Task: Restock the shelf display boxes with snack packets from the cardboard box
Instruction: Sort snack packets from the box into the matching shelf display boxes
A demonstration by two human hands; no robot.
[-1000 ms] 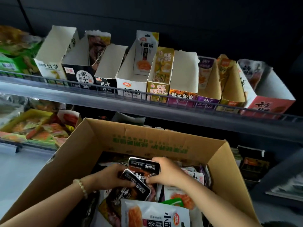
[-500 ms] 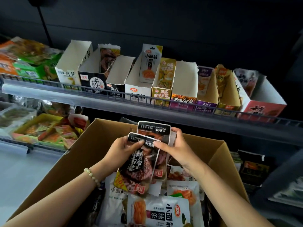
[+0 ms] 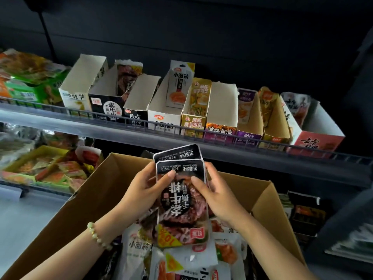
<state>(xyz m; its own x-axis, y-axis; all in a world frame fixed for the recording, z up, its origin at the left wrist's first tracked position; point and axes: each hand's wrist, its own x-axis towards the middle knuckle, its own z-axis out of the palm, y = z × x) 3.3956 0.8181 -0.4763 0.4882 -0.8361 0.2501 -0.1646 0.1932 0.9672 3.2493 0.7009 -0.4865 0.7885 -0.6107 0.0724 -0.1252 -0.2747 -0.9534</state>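
**Holding black packets over the open carton**

Gripping from either side, the left hand and the right hand clamp a small stack of glossy black plastic snack packets printed with a meat picture and white characters. Both thumbs lie on the front packet and the fingers curl behind. The top edge of a second packet shows above the front one, fanned slightly to the left. A pale bead bracelet circles the left wrist.

Directly beneath the hands sits the large brown cardboard box, open at the top. White snack packets with orange food prints lie loose inside it, below the held stack.

Above and beyond the hands runs a grey metal shelf with a low wire rail, carrying a row of open-topped card display boxes. Up and left of the hands stands a black display box with a dark packet upright at its back. Further right, a white display box holds one upright white packet. Well left of the hands, a yellow tray holds green and orange packs.
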